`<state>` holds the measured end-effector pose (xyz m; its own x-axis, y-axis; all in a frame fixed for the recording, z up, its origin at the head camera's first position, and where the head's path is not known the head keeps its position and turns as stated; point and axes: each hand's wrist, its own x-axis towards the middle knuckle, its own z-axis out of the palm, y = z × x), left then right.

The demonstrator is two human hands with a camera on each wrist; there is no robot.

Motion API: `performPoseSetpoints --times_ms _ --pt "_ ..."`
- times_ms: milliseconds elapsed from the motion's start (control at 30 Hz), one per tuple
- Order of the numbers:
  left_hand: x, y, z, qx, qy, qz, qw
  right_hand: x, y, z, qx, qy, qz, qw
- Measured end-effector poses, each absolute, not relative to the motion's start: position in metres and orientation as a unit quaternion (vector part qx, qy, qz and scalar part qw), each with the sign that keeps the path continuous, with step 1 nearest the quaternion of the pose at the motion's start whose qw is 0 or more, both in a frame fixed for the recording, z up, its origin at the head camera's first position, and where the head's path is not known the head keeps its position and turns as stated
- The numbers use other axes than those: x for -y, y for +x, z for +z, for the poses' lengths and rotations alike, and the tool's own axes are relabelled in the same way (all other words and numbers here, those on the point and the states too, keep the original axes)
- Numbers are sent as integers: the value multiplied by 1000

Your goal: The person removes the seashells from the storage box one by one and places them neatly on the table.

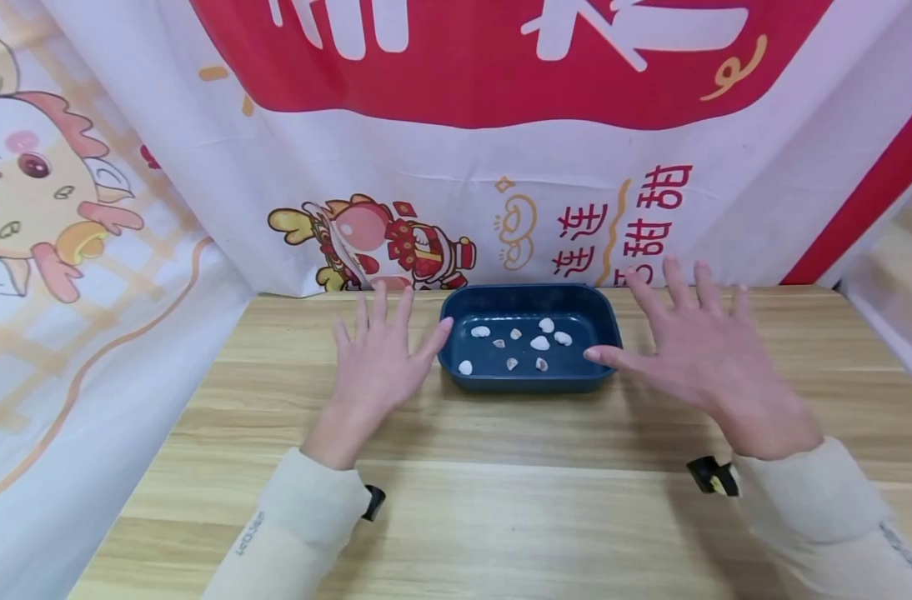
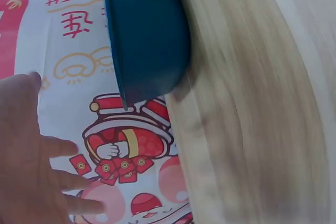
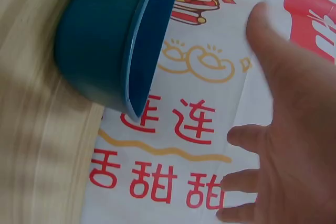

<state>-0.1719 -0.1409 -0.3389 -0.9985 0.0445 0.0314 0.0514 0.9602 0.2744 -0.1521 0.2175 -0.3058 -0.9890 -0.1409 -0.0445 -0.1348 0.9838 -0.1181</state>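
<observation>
Two pale sleeves (image 1: pixel 298 521) reach in from in front of the dark blue dish (image 1: pixel 527 384), each with lettering too small to read and one black piece (image 1: pixel 711 476) beside its cuff. Just left of the dish hovers the left hand (image 1: pixel 377 358), and just right of it the right hand (image 1: pixel 699 354); on both, the grip is spread wide, fingers apart, with hold of nothing. Both thumbs point in toward the dish, and the wrist views show them apart from its walls. One dish stands at the back of the wooden counter (image 1: pixel 516 533), and in it lie nine shells (image 1: pixel 539 342): five whitish, four smaller and browner. Behind the dish hangs a printed cloth (image 1: pixel 441 158); its red writing (image 1: pixel 582 220) includes 连连 and 甜甜. Higher above the dish, large white characters (image 1: pixel 348 29) show only in part. Two cartoon figures (image 1: pixel 426 250) appear: one just behind the dish's left end, one well to its left.
</observation>
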Motion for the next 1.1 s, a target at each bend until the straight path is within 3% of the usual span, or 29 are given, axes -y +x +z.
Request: performPoseSetpoints --times_ms 300,433,700,1100 --pt "142 -172 -362 926 12 -373 -65 -188 -161 -316 -989 -123 -81 -17" --pt "140 -177 -374 871 45 -483 -73 -171 -172 -325 -982 -139 -127 -26" --pt "138 -184 -380 766 98 -630 -81 -154 -199 -346 -965 -121 -228 37" --pt "146 -186 -398 688 78 -712 -118 -150 -228 -369 -948 -91 -292 95"
